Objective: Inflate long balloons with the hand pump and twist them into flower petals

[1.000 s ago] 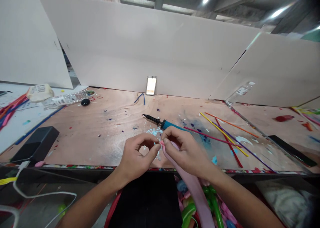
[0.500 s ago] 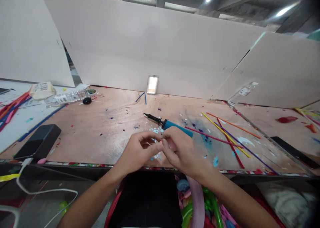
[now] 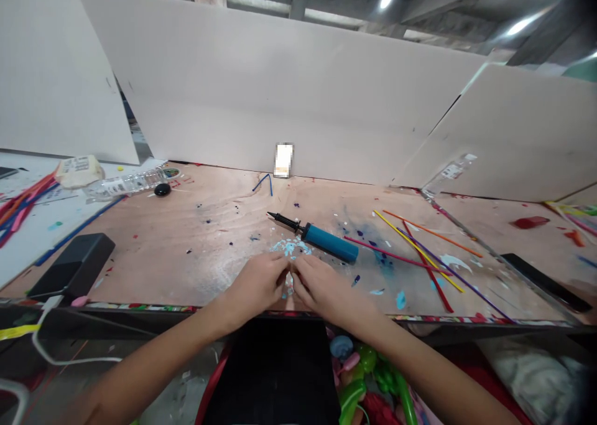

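Note:
My left hand (image 3: 263, 280) and my right hand (image 3: 321, 285) meet just above the table's front edge, fingertips together and fingers curled in a pinch. What they hold is mostly hidden behind the fingers. A small pale pink strip (image 3: 290, 302) shows below the fingertips, between the hands; its kind is unclear. Just beyond my right hand lies a blue hand balloon pump (image 3: 331, 242), its black nozzle pointing to the far left. Neither hand touches it.
Long uninflated balloons, among them a yellow one (image 3: 420, 251), lie crossed at right. A black box (image 3: 74, 264) stands at left, near a plastic bottle (image 3: 130, 182). A lit phone (image 3: 283, 160) leans against the white partition (image 3: 280, 76). Green balloons (image 3: 352, 400) fill the space below.
Both hands have lowered and drawn closer together, uncovering more of the pump. The long pale pink balloon below my right forearm has gone from that spot.

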A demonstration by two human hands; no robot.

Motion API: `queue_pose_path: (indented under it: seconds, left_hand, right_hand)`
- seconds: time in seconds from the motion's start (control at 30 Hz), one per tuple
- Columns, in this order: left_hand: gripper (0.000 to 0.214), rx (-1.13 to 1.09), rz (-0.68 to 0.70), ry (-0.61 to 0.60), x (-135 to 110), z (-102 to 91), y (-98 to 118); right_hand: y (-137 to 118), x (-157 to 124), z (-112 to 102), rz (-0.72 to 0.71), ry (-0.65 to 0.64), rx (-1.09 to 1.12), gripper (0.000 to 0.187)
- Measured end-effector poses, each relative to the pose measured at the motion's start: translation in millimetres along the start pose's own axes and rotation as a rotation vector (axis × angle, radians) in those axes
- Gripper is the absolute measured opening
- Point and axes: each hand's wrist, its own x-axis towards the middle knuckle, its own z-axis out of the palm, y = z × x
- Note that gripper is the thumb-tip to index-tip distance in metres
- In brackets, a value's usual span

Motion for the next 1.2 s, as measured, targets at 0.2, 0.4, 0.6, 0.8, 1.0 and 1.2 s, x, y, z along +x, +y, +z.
queue_pose_path:
  seconds: [0.2, 0.4, 0.6, 0.8, 1.0, 1.2]
  left_hand:
    - [0.01, 0.332, -0.027, -0.021, 11.1, 5.7, -31.0]
    - [0.017, 0.252, 0.006, 0.082, 15.5, -6.8, -29.8]
    - [0.016, 0.032, 0.073, 0.137, 14.4, -8.5, -15.5]
    - [0.016, 0.011, 0.083, 0.083, 15.5, -15.3, -14.4]
    - [0.021, 0.244, 0.084, 0.05, 13.5, -16.8, -21.9]
    - [0.018, 0.384, 0.065, 0.021, 13.1, -14.2, -26.6]
  right_hand:
    - [19.6, 11.7, 5.3, 0.154, 0.006, 0.077, 0.024]
    - [18.3, 22.4, -12.4, 0.062, 0.009, -0.055, 0.038]
    - [12.3, 23.8, -14.5, 0.007, 0.003, -0.022, 0.026]
    - [13.2, 22.3, -10.7, -0.004, -0.056, -0.185, 0.026]
    - [18.4, 24.1, -10.5, -0.059, -0.138, -0.333, 0.026]
    - [17.5, 22.7, -9.5, -0.001, -0.18, -0.4, 0.04]
